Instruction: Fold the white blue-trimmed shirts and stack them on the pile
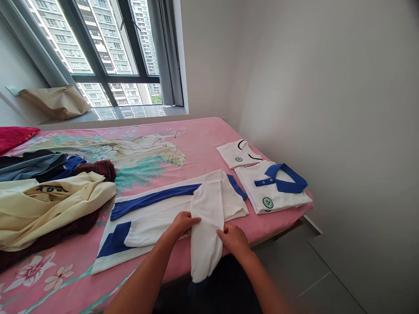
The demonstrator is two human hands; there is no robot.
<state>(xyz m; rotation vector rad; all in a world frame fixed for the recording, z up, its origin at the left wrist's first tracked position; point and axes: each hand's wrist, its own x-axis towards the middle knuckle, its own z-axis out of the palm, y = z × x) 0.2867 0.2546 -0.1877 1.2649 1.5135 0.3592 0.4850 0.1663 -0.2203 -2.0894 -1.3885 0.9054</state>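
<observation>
A white long-sleeved shirt with blue bands (160, 209) lies partly folded on the bed's near edge. One sleeve (207, 226) is turned across the body, and its lower end hangs past the edge. My left hand (183, 223) pinches the sleeve's left side between thumb and fingers. On the sleeve's right side, my right hand (233, 237) grips the cloth the same way. The other sleeve lies folded along the shirt, toward the left. Just to the right sits a folded white polo shirt (284, 198) with a blue collar and a round green badge.
Behind the polo is another folded white shirt (237, 153). A heap of clothes (55, 196), cream sweatshirt on top, covers the bed's left side. The pink floral bedsheet (203, 139) reaches the window. A brown paper bag (57, 102) rests on the sill. A wall (343, 109) stands right.
</observation>
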